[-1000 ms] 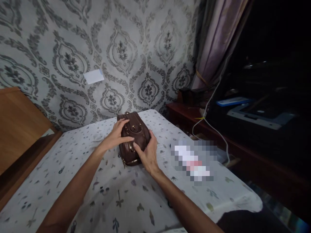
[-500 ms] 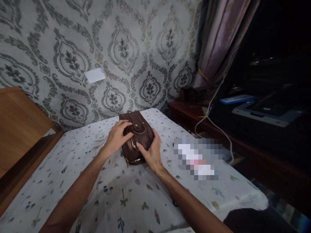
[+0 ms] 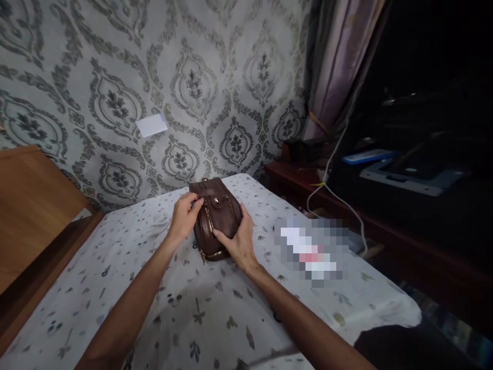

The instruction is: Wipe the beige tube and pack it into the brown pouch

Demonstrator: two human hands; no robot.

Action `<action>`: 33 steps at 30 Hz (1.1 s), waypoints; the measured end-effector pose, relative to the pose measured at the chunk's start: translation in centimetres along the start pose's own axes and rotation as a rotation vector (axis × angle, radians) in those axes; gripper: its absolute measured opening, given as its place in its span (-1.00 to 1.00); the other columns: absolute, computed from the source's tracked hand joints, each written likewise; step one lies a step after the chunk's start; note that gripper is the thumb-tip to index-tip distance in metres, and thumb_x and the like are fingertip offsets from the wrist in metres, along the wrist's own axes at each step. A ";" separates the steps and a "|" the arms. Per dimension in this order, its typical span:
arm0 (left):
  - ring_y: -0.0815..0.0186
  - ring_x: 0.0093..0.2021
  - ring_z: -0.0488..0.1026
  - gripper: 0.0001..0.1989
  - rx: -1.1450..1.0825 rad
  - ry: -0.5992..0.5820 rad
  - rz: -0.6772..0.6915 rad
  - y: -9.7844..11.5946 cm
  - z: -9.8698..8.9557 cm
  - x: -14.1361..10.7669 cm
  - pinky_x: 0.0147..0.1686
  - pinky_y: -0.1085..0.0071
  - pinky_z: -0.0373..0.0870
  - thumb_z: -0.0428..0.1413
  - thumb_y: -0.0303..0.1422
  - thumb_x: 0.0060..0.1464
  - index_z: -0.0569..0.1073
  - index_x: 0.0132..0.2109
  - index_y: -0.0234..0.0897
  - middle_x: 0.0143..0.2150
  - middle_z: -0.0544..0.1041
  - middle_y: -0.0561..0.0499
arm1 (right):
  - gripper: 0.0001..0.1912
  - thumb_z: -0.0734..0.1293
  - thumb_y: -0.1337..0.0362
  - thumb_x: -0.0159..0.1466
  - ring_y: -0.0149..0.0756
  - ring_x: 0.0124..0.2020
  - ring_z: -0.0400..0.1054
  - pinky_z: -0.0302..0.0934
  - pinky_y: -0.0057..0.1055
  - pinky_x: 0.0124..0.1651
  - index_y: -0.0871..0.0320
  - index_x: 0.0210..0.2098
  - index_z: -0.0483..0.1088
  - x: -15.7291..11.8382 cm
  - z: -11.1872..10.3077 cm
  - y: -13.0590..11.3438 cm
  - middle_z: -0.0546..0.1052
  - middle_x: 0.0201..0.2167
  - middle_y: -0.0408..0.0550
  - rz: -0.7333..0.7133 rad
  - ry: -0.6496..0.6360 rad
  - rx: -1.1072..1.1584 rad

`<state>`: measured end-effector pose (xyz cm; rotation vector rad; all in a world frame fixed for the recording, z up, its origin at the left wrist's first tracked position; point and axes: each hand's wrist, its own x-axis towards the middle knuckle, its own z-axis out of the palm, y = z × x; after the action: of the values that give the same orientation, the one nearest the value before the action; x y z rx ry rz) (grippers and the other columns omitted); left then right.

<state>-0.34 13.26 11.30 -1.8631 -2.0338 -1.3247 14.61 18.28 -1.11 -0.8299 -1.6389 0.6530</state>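
A brown leather bag (image 3: 223, 218) with gold-coloured zips and a round metal stud lies on the patterned white sheet (image 3: 169, 313). My right hand (image 3: 241, 241) grips its right side and near end, thumb pressed on top beside a zip (image 3: 209, 218). At the far end of that zip, on the bag's upper left, my left hand (image 3: 185, 216) is closed in a pinch. What sits between those fingertips is hidden. Another zip (image 3: 213, 255) runs along the bag's near lower edge.
To the right of the bag lies a blurred-out item (image 3: 311, 252). A wooden board (image 3: 38, 205) stands at the left, patterned wallpaper behind. A dark red table (image 3: 277, 174) and a white cable (image 3: 348, 205) are beyond the sheet's right edge.
My left fingers have gone from spread over the bag's top to a pinch at its upper left. My right hand keeps its hold. The view has shifted slightly.
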 end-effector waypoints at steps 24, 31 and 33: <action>-0.17 0.34 0.20 -0.01 0.328 -0.354 0.166 3.6 2.2 1.7 0.25 -0.08 0.21 0.40 -0.18 -0.13 0.10 0.37 -0.19 0.30 0.31 -0.25 | -0.48 0.27 -0.15 0.30 -0.06 0.16 0.32 0.19 -0.02 0.27 0.07 0.06 0.29 1.6 -0.9 0.4 0.44 0.09 0.08 0.259 0.097 0.456; -0.17 0.41 0.11 0.11 0.465 -0.368 0.201 3.1 2.5 0.5 0.29 -0.14 0.13 0.41 -0.18 -0.12 -0.06 0.43 -0.17 0.38 0.22 -0.30 | -0.52 0.36 -0.19 0.18 -0.12 -0.08 0.37 0.29 -0.14 0.04 0.05 -0.16 0.35 2.4 -1.1 0.5 0.50 -0.15 -0.05 0.346 0.107 0.579; -0.16 0.41 0.11 0.10 0.476 -0.361 0.215 3.0 2.6 0.4 0.29 -0.15 0.12 0.40 -0.19 -0.10 -0.07 0.44 -0.15 0.38 0.22 -0.30 | -0.55 0.36 -0.17 0.18 -0.12 -0.09 0.38 0.29 -0.15 0.03 0.05 -0.18 0.35 2.5 -1.2 0.5 0.51 -0.15 -0.06 0.350 0.097 0.602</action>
<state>3.32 14.84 11.55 -2.1036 -1.9859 -0.4211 15.57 20.54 0.20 -0.6848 -1.1154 1.2549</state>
